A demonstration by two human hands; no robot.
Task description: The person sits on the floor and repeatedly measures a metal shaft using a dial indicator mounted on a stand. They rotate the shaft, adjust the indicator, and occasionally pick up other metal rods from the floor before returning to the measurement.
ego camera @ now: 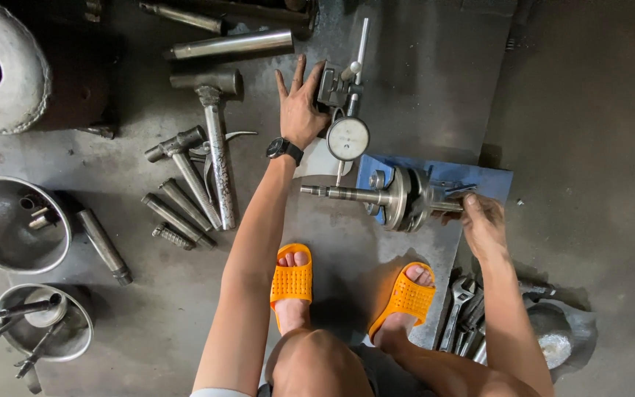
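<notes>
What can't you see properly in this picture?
- Dial gauge, head view: its markings are too small to read.
- Crankshaft, head view: its right end is hidden by the right hand.
- Gauge stand: partly covered by the left hand.
- Spanners: partly hidden behind the right arm.
- Metal bowl: cut off by the left edge.

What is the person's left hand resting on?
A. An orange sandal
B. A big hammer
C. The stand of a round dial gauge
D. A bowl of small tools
C. The left hand lies flat against the dark base of the dial gauge stand, with the round white dial just below it; the hammer lies apart to the side, untouched.
</notes>
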